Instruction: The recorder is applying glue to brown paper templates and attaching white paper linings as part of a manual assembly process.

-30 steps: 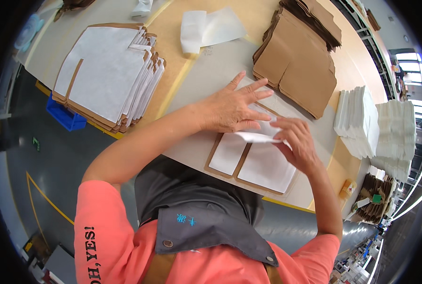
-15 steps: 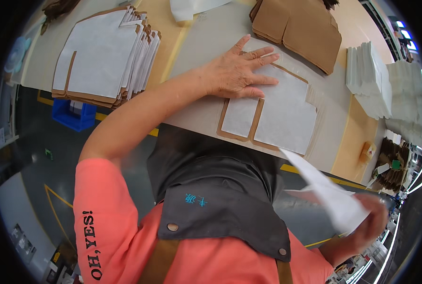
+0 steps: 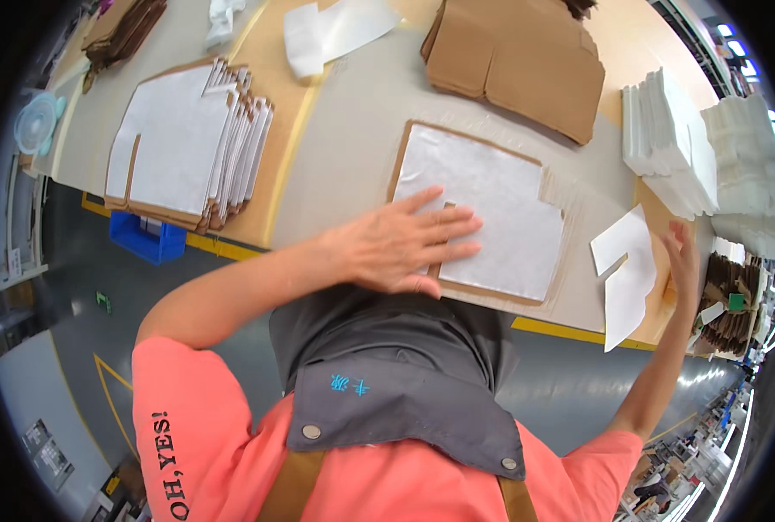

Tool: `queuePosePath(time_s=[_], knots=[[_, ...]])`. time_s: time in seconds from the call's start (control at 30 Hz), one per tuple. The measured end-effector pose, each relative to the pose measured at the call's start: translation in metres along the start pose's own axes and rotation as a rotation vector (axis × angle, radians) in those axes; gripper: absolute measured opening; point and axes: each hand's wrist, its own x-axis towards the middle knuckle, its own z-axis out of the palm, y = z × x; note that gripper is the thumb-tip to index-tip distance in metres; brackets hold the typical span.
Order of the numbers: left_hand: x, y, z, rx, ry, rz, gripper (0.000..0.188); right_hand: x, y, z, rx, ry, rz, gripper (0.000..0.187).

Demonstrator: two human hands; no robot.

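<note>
In the head view, the left hand (image 3: 396, 248) lies flat, fingers spread, gripping nothing, on a white-faced piece (image 3: 505, 239) on the worktop (image 3: 327, 174). The right hand (image 3: 683, 252) is beside a loose sheet (image 3: 633, 280); grip unclear. White-faced stack (image 3: 172, 143) left; brown stack (image 3: 522, 65) beyond, unfaced.

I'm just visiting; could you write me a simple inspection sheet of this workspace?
Surface: grey-and-tan table.
Job's things: white-faced brown piece in front of the person; slotted white sheet to its right; white-topped stack at left; brown stack beyond; white stack at far right.
Clutter: loose pale sheet toward the back.
Hands: left hand on the white-faced brown piece, fingers spread; right hand beside the slotted white sheet, grip unclear.
Cables: nothing seen.
Surroundings: grey floor with yellow lines; blue bin below the table edge.
</note>
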Motion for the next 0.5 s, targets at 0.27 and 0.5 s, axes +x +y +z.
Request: queuePosePath(time_s=[0.27,0.5], knots=[[0.013,0.008,-0.016,-0.107,-0.021,-0.033,0.078,-0.003,-0.237,0.118,0.063,0.082,-0.581,0.022],[0.029,-0.020,-0.018,0.054,0.319,-0.364,0.058,0.012,-0.260,0.139,-0.011,0.048,-0.574,0.028]])
